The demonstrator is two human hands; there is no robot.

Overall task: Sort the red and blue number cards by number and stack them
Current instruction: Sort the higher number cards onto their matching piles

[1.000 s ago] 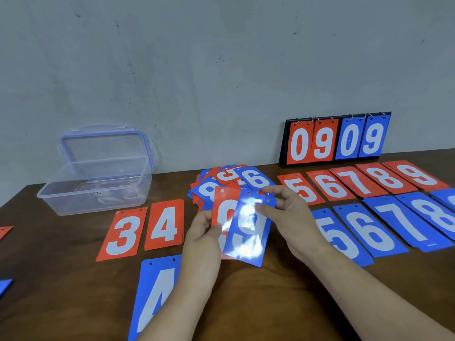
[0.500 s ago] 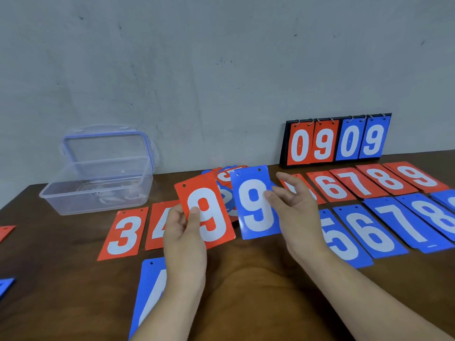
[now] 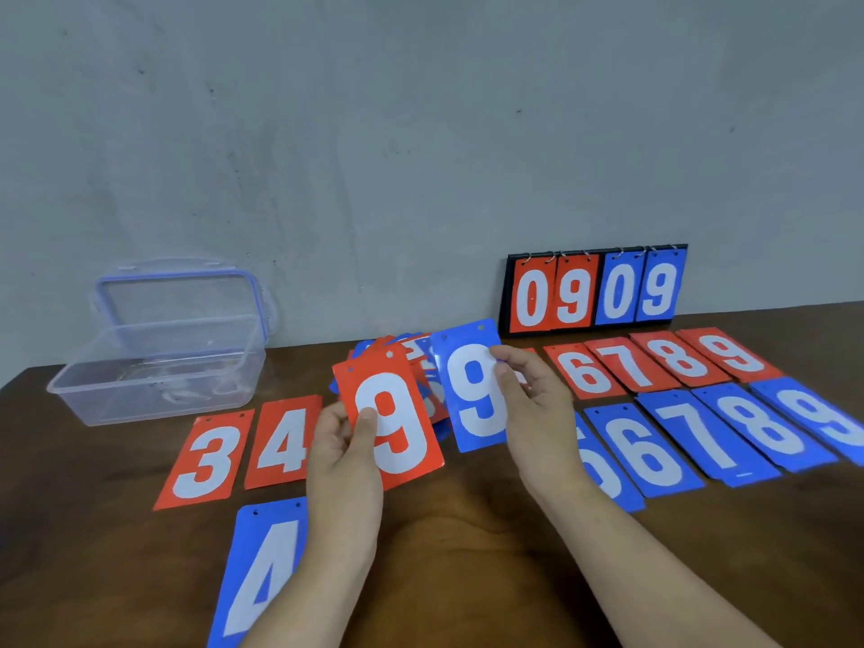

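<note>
My left hand [image 3: 343, 453] pinches a red 9 card [image 3: 397, 423] by its left edge, held up over the table. Beside it, my right hand [image 3: 537, 409] pinches a blue 9 card [image 3: 472, 390] by its right edge. Behind both lies a loose heap of mixed red and blue cards [image 3: 411, 353]. Red cards 3 [image 3: 205, 453] and 4 [image 3: 283, 441] lie at the left, with a blue 4 [image 3: 264, 572] below them. At the right run a red row 6 to 9 [image 3: 664, 360] and a blue row 5 to 9 [image 3: 715, 434].
A clear plastic box [image 3: 154, 367] with its lid open stands at the back left. A black flip scoreboard [image 3: 596, 290] showing 09 09 leans on the wall at the back right. The brown table [image 3: 467, 554] shows bare wood between my forearms.
The two 9 cards, overlapped in my hands a second ago, have been pulled apart and raised: red to the left, blue to the right.
</note>
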